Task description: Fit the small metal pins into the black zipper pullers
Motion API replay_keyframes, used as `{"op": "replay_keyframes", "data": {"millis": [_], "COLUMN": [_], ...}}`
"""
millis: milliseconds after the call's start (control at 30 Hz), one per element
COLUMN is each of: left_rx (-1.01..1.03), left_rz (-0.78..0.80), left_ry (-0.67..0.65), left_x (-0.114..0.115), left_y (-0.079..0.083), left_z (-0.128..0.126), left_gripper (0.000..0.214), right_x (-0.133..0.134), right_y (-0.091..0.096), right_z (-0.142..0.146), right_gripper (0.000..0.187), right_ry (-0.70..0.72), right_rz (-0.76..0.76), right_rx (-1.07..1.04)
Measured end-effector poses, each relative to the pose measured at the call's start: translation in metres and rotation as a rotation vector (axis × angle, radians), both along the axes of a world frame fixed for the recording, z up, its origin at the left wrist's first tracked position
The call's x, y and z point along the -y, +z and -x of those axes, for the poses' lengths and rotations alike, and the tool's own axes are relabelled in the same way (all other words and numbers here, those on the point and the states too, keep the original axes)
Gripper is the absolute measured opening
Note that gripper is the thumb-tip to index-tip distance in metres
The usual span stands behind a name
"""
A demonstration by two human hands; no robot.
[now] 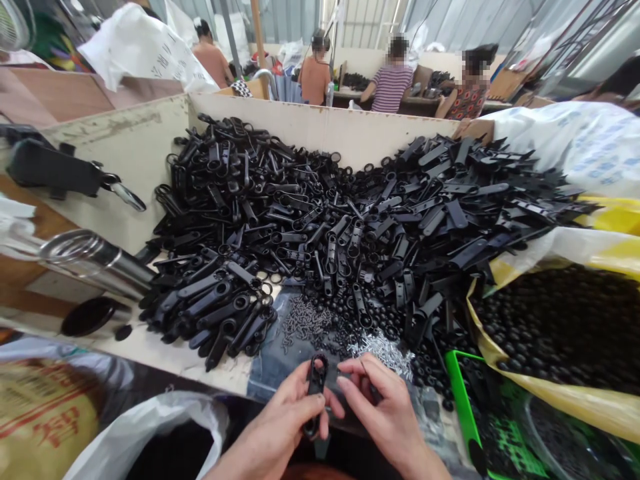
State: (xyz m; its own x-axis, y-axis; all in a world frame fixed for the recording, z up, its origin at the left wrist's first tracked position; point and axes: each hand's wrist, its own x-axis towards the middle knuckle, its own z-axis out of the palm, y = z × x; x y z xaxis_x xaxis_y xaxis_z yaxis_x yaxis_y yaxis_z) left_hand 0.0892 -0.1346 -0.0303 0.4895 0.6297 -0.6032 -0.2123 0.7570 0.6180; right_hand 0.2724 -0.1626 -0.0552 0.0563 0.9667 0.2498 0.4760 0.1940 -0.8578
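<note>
My left hand [287, 408] is closed around a long black plastic handle part [317, 379], which stands nearly upright with its looped end at the top. Just right of it, my right hand [384, 402] has thumb and forefinger pinched close together. Whatever they hold, if anything, is too small to name. Beyond the hands lie a heap of shiny silver screws [384, 352] and a patch of small dark screws [306, 321]. Small round black pieces [383, 312] are scattered behind these. Stacked black handle pieces [213, 303] lie to the left.
Large piles of black plastic parts [280, 200] fill the walled bench [345, 130]. On the right are a green tray [463, 400] and a yellow-edged sack [483, 327] of black balls. A metal cylinder [107, 263] leans at left. Several people sit at benches behind.
</note>
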Motion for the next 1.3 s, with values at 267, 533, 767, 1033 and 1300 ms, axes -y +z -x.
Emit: {"op": "replay_keyframes", "data": {"millis": [267, 533, 767, 1033, 1300], "left_rx": [-0.175, -0.257, -0.279, -0.345, -0.330], "left_rz": [-0.049, -0.212, -0.352, -0.414, -0.428], "left_ry": [0.096, -0.040, -0.129, -0.141, -0.159], "left_x": [0.010, 0.006, 0.004, 0.000, -0.007], "left_y": [-0.024, -0.014, -0.007, -0.016, -0.025], "left_z": [0.002, -0.004, -0.003, 0.003, 0.010], "left_gripper": [0.052, 0.043, 0.012, 0.028, 0.042], "right_x": [-0.007, -0.007, -0.004, 0.005, 0.010], "right_y": [-0.001, 0.004, 0.006, 0.012, 0.021], "right_z": [0.010, 0.014, 0.018, 0.019, 0.007], "right_gripper": [0.011, 0.011, 0.020, 0.029, 0.036], "right_ry": [0.138, 0.100, 0.070, 0.179, 0.245], "right_rz": [-0.052, 0.098, 0.113, 0.019, 0.024], "right_rx": [0.109, 0.050, 0.035, 0.234, 0.451]}}
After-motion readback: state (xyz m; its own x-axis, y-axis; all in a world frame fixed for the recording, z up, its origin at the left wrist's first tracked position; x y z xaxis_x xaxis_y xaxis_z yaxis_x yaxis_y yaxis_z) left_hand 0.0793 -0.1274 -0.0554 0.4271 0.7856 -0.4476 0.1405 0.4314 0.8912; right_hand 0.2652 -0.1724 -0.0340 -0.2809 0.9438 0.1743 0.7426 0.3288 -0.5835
